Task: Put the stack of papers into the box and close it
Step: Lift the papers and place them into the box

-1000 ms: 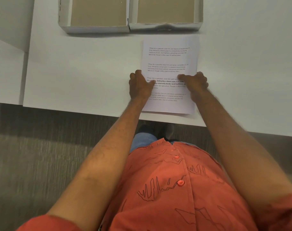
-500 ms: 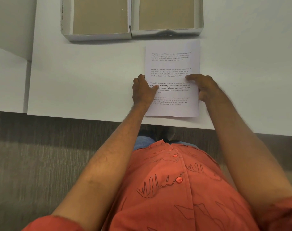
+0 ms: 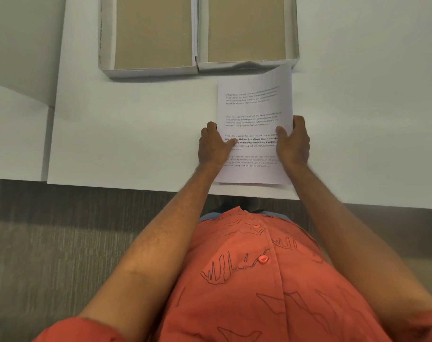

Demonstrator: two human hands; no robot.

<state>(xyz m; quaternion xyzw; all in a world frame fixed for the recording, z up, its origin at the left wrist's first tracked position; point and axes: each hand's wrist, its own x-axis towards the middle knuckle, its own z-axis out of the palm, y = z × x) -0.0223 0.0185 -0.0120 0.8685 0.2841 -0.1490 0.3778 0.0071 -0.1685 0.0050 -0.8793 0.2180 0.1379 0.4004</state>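
Gripping paper stack [image 3: 255, 114] at both side edges, left hand [image 3: 213, 146] and right hand [image 3: 293, 144] clamped on it, far corner lifting off worktop [image 3: 136, 134] just short of open box [image 3: 197, 33]; best kept level, squared, over right half.

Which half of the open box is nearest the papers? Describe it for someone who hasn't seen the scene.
On the white table, an open box lies at the far edge as two brown-lined trays side by side. Take the right tray, straight beyond the papers. Unlike the left tray, its near wall is dented.
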